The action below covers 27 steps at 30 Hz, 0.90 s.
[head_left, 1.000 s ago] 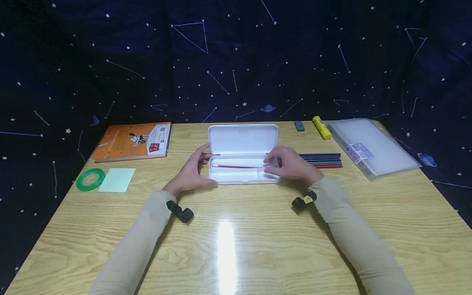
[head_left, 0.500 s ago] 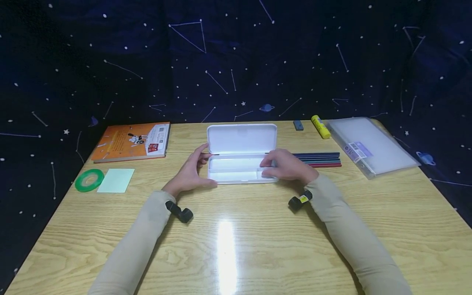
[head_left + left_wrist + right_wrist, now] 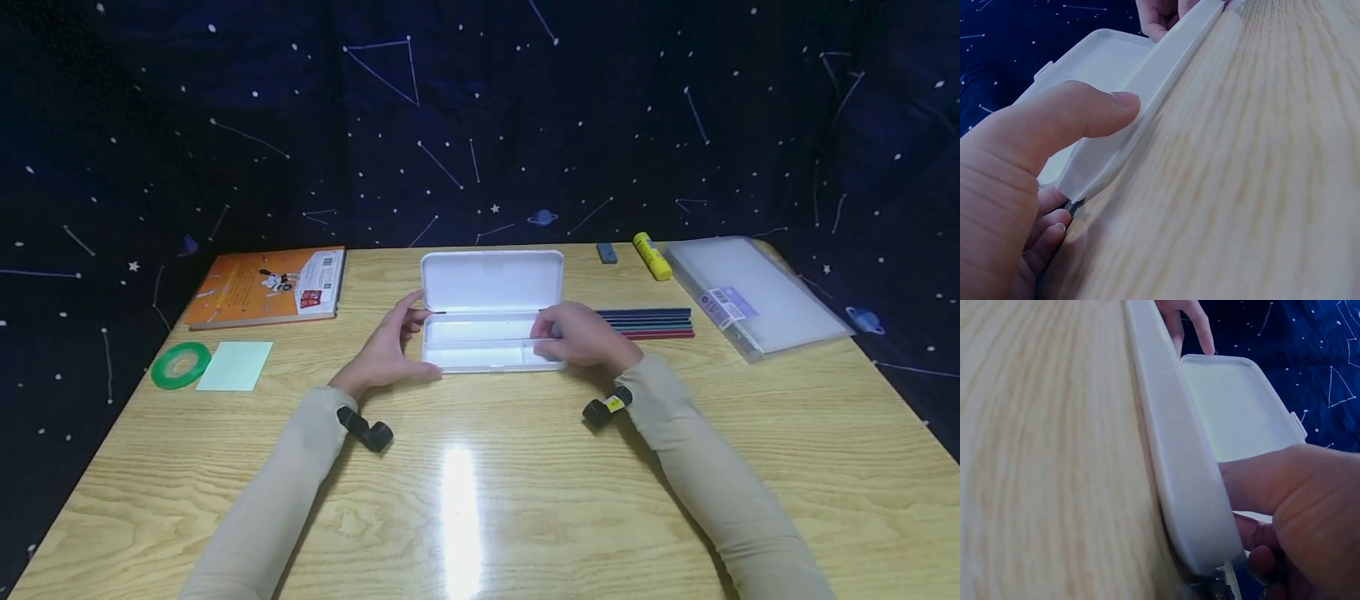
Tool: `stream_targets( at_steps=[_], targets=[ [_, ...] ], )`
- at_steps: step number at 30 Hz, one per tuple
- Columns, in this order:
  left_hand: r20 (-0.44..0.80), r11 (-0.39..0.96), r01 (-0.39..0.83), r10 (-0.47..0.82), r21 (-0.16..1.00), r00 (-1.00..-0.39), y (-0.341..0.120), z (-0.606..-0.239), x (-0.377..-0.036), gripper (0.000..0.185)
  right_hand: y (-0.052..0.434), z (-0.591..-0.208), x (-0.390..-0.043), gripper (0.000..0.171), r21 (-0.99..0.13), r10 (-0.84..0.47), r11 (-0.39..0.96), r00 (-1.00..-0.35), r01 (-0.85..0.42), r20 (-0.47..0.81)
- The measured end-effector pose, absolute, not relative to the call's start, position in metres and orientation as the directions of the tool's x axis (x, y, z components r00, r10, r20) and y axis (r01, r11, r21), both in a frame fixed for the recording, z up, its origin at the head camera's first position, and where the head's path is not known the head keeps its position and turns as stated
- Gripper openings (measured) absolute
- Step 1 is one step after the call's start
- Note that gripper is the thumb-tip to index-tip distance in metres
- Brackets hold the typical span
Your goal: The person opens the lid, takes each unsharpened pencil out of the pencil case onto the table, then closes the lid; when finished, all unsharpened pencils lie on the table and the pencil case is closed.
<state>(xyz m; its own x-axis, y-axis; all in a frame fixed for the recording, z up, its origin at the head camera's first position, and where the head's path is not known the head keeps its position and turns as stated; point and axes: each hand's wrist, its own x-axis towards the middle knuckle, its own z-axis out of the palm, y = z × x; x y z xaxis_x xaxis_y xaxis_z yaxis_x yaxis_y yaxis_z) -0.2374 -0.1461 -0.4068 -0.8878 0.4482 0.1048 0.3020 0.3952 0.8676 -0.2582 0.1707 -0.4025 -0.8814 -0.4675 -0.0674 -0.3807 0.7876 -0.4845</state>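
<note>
A white pencil case [image 3: 474,357] stands with its lid [image 3: 491,282] raised, its tray parted by a divider. My left hand [image 3: 384,350] grips its left end, thumb along the front wall, other fingers behind. My right hand [image 3: 587,335] reaches over the right end, thumb and fingers bent down inside the tray. In the right wrist view the front wall [image 3: 1179,437] hides most of what those fingertips touch. No pencil shows in the tray now. Right of the case lie several coloured pencils [image 3: 652,323] side by side, their left ends behind my right hand.
An orange book [image 3: 262,287], green tape roll [image 3: 181,365] and pale green paper pad [image 3: 236,366] lie left. A blue eraser [image 3: 607,253], yellow glue stick [image 3: 652,257] and clear folder [image 3: 765,292] are at right. A dark star-print cloth [image 3: 480,125] hangs behind.
A red pencil with a white end, held over the tray a second ago, has gone down out of sight. My right hand moved slightly left and into the case. The left hand has stayed put.
</note>
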Motion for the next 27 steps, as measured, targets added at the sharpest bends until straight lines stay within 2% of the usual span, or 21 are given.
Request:
stream_targets(
  at_steps=[8,15,22,27],
  targets=[
    [0.101,0.407,0.303,0.447,0.862,-0.889,-0.147,-0.404,-0.236,0.113,0.172,-0.406,-0.259,0.009,-0.554,-0.45,0.759,-0.89,-0.341,-0.069],
    [0.104,0.4,0.305,0.452,0.864,-0.886,-0.144,-0.405,-0.235,0.112,0.178,-0.409,-0.259,0.014,-0.612,-0.463,0.707,-0.886,-0.355,-0.019],
    [0.092,0.413,0.298,0.45,0.86,-0.888,-0.143,-0.406,-0.237,0.113,0.181,-0.403,-0.257,0.012,-0.638,-0.447,0.701,-0.894,-0.319,-0.044],
    [0.098,0.413,0.297,0.439,0.861,-0.893,-0.148,-0.428,-0.252,0.119,0.182,-0.402,-0.257,0.012,-0.634,-0.462,0.692,-0.887,-0.345,-0.022]
  ],
)
